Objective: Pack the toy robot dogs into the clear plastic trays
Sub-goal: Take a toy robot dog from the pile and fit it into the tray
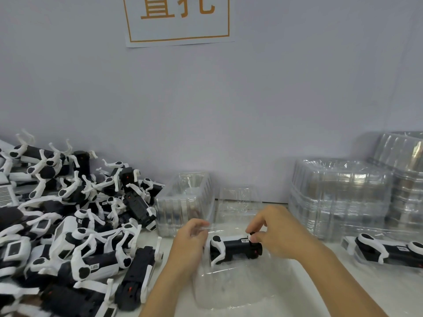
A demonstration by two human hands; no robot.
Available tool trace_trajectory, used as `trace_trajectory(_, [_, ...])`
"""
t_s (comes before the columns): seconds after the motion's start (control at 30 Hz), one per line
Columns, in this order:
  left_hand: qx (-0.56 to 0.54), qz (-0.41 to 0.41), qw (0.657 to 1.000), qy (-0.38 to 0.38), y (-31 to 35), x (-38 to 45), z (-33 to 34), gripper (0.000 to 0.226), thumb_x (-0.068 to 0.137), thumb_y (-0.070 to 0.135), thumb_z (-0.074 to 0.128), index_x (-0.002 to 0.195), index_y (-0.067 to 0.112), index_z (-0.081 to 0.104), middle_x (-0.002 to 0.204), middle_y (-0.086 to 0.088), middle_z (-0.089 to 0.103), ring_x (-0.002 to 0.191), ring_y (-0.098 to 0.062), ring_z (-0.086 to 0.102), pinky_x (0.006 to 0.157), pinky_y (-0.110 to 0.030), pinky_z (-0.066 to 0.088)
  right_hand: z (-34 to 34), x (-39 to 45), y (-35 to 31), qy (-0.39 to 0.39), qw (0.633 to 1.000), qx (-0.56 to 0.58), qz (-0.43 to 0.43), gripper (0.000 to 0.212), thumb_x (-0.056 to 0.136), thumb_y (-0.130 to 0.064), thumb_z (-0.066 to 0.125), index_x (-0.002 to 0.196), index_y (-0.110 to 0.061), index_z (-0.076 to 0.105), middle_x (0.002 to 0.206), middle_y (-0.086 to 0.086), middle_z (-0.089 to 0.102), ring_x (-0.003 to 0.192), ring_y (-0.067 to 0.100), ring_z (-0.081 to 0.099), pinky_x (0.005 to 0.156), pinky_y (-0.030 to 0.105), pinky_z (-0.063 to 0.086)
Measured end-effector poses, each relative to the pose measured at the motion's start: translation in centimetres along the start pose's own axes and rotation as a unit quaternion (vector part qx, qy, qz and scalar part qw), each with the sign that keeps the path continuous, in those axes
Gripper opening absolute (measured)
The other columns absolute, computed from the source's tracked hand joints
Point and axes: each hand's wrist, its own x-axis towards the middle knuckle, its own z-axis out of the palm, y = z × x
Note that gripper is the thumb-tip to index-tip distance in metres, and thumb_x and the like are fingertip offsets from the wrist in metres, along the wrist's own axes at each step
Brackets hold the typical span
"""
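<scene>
Clear tray (229, 284) holding one robot dog (233, 247), right hand (274, 229) pinching it, left hand (190, 243) gripping tray

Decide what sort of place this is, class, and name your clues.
Probably a toy factory packing bench: a heap of loose toy dogs, stacks of clear trays, and a dog going into a tray.

**Bench layout, by the clock**

A toy dog (235, 248) lies in an open tray (240, 284) at the centre of the bench (343, 294). The left hand (190, 243) sits at its 9 o'clock, the right hand (274, 229) at 2. A heap of dogs (68, 225) fills 9 to 10 o'clock. Tray stacks stand at 11 (185, 202) and 2 (338, 197), before the wall (229, 110). Another packed dog (389, 250) lies at 3.
</scene>
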Motion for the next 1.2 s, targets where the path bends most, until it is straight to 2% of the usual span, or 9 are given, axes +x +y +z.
trace_trajectory(0.17, [-0.015, -0.005, 1.0, 0.02, 0.0, 0.0, 0.2, 0.026, 0.101, 0.009, 0.051, 0.099, 0.029, 0.068, 0.107, 0.017, 0.064, 0.1, 0.007, 0.054, 0.072, -0.011, 0.037, 0.3, 0.0, -0.3, 0.022, 1.0, 0.011, 0.001, 0.017, 0.08, -0.016, 0.078, 0.076, -0.033, 0.075, 0.078, -0.02, 0.065, 0.076, -0.003, 0.061, 0.064, 0.01, 0.042])
trace_trajectory(0.3, [-0.009, 0.012, 1.0, 0.024, -0.1, -0.1, 0.3, 0.028, 0.1, 0.006, 0.051, 0.1, 0.029, 0.068, 0.107, 0.017, 0.065, 0.104, 0.003, 0.056, 0.075, -0.011, 0.039, 0.4, -0.2, -0.4, 0.033, 0.999, 0.013, -0.003, 0.02, 0.08, -0.014, 0.075, 0.074, -0.033, 0.074, 0.074, -0.02, 0.063, 0.071, -0.003, 0.06, 0.061, 0.009, 0.041])
trace_trajectory(0.5, [0.145, 0.156, 0.976, 0.044, 1.3, -0.1, -0.3, 0.022, 0.092, 0.01, 0.061, 0.098, 0.029, 0.07, 0.103, 0.015, 0.068, 0.103, -0.001, 0.061, 0.086, -0.015, 0.045, -0.1, -0.2, 0.1, 0.043, 0.993, 0.102, -0.037, 0.017, 0.089, -0.025, 0.072, 0.075, -0.034, 0.076, 0.075, -0.024, 0.07, 0.076, -0.008, 0.061, 0.064, 0.006, 0.042])
trace_trajectory(0.63, [0.239, 0.208, 0.948, -0.035, 2.9, -0.8, 0.2, 0.017, 0.09, 0.04, 0.064, 0.106, 0.039, 0.069, 0.121, 0.025, 0.061, 0.121, 0.001, 0.05, 0.108, -0.028, 0.036, 0.0, -0.1, 0.1, 0.074, 0.991, 0.107, -0.043, 0.014, 0.093, -0.031, 0.066, 0.084, -0.031, 0.078, 0.075, -0.024, 0.07, 0.074, -0.004, 0.062, 0.063, 0.007, 0.04])
trace_trajectory(0.73, [0.347, 0.174, 0.91, -0.145, 3.2, -1.4, 1.1, 0.06, 0.072, 0.081, 0.056, 0.122, 0.049, 0.062, 0.149, 0.021, 0.041, 0.141, -0.004, 0.029, 0.119, -0.038, 0.015, 0.1, -0.1, 0.3, 0.079, 0.99, 0.112, -0.042, 0.016, 0.093, -0.03, 0.064, 0.084, -0.03, 0.078, 0.077, -0.019, 0.072, 0.076, -0.002, 0.062, 0.064, 0.008, 0.041])
trace_trajectory(0.83, [0.408, 0.161, 0.879, -0.185, 3.2, -1.7, 1.3, 0.087, 0.052, 0.097, 0.042, 0.127, 0.056, 0.054, 0.16, 0.016, 0.025, 0.146, -0.01, 0.017, 0.119, -0.045, 0.004, 0.1, -0.1, 0.2, 0.077, 0.991, 0.104, -0.039, 0.018, 0.094, -0.031, 0.062, 0.086, -0.029, 0.078, 0.081, -0.017, 0.072, 0.079, 0.0, 0.062, 0.065, 0.008, 0.043])
trace_trajectory(1.0, [0.44, 0.139, 0.864, -0.199, 2.9, -1.6, 1.3, 0.093, 0.044, 0.094, 0.053, 0.13, 0.057, 0.044, 0.165, 0.01, 0.012, 0.152, -0.022, -0.001, 0.121, -0.051, -0.008, 0.2, -0.1, 0.0, 0.083, 0.99, 0.105, -0.041, 0.019, 0.096, -0.032, 0.06, 0.09, -0.029, 0.078, 0.086, -0.016, 0.073, 0.086, 0.002, 0.062, 0.077, 0.015, 0.048])
trace_trajectory(1.07, [0.437, 0.143, 0.868, -0.185, 2.9, -1.7, 1.6, 0.086, 0.048, 0.088, 0.057, 0.126, 0.056, 0.044, 0.161, 0.01, 0.019, 0.149, -0.021, 0.008, 0.12, -0.048, -0.004, 0.0, -0.1, -0.1, 0.09, 0.989, 0.11, -0.046, 0.018, 0.097, -0.033, 0.06, 0.094, -0.03, 0.077, 0.088, -0.017, 0.073, 0.09, 0.003, 0.062, 0.083, 0.021, 0.049])
trace_trajectory(1.2, [0.406, 0.148, 0.887, -0.164, 2.9, -1.9, 1.6, 0.078, 0.051, 0.084, 0.058, 0.123, 0.055, 0.05, 0.154, 0.013, 0.03, 0.143, -0.014, 0.02, 0.117, -0.041, 0.002, -0.9, 0.0, -0.3, 0.142, 0.978, 0.146, -0.053, 0.016, 0.096, -0.031, 0.062, 0.089, -0.034, 0.076, 0.085, -0.024, 0.072, 0.09, 0.0, 0.063, 0.082, 0.017, 0.046])
